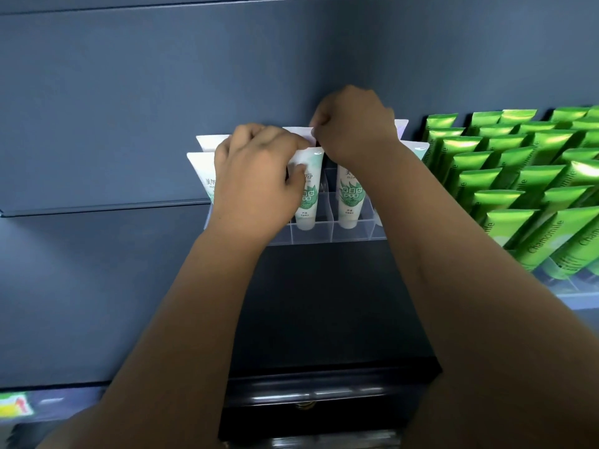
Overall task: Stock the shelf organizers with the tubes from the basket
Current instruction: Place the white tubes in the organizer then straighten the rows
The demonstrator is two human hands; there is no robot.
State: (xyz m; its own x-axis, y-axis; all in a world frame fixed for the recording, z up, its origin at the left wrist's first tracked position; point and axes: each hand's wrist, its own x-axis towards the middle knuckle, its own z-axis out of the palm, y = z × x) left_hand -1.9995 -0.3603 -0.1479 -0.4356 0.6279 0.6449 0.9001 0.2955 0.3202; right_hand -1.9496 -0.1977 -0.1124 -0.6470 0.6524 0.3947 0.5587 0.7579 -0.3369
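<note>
Head view, mid-stocking: left hand [256, 176] curled round a white tube [308, 192] standing in the front row of the clear organizer [324, 234], right hand [353, 124] pinching the crimped top of a second tube [296, 132] just behind; several cells there unfilled, green tubes [518, 189] alongside packed full, basket out of sight.

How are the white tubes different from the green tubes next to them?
The white tubes are white with a pale leaf picture; the green tubes are shiny green. White tubes are few, with empty slots between; green tubes are packed in rows. The left hand and right hand hold white tubes, not green tubes. Both kinds stand flat end up.
</note>
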